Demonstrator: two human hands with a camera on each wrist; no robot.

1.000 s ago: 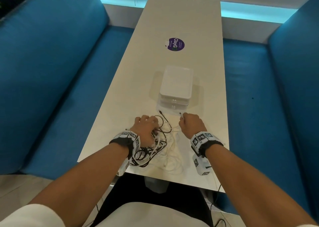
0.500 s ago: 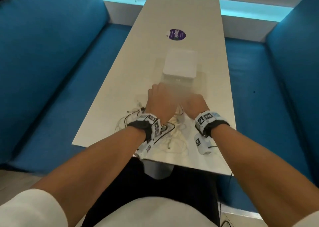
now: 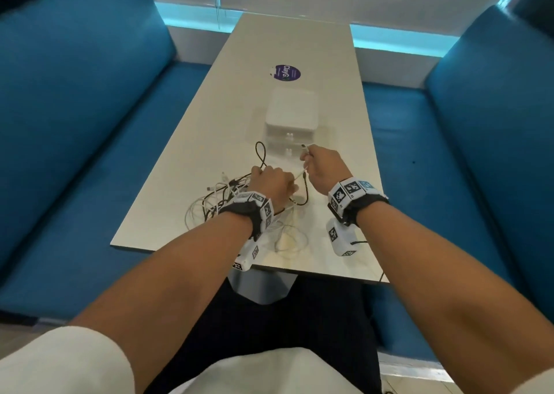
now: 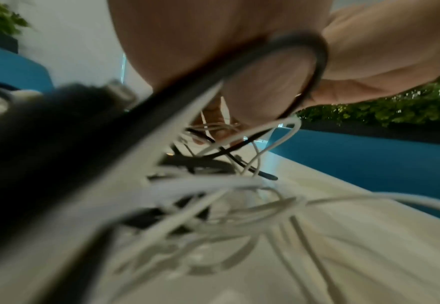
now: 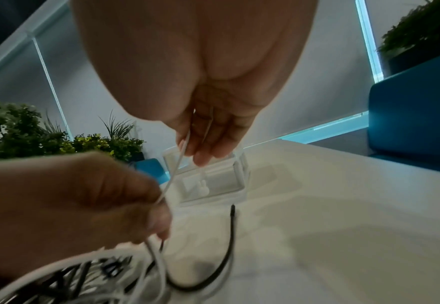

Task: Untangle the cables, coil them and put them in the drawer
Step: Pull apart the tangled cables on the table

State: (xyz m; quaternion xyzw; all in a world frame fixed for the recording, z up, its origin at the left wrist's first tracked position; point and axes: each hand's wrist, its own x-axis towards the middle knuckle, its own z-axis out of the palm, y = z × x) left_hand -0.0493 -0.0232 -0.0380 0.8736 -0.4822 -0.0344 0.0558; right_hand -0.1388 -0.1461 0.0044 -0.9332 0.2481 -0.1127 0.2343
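Note:
A tangle of white and black cables [image 3: 239, 210] lies at the near end of the table [image 3: 338, 118]. My left hand [image 3: 292, 184] sits on the tangle's right side and pinches a thin white cable [image 3: 299, 178]. The same cable runs taut up to my right hand [image 3: 307, 157], which pinches it near its plug [image 3: 304, 147]. In the right wrist view the right hand's fingers [image 5: 203, 152] hold the white cable [image 5: 178, 164] above the left hand [image 5: 88, 195]. A black cable [image 4: 317, 61] loops round my left palm. The small white drawer unit [image 3: 290, 118] stands shut just beyond the hands.
A black cable loop [image 3: 260, 154] reaches out toward the drawer unit's left. A purple round sticker [image 3: 284, 72] lies farther up the table. Blue benches [image 3: 90, 124] flank both long sides. Plants [image 5: 31, 127] stand behind the bench.
The hands were bunched together over the tangle; now they are apart, with the white cable stretched between them. The right hand has risen toward the drawer unit. The head view tilted up.

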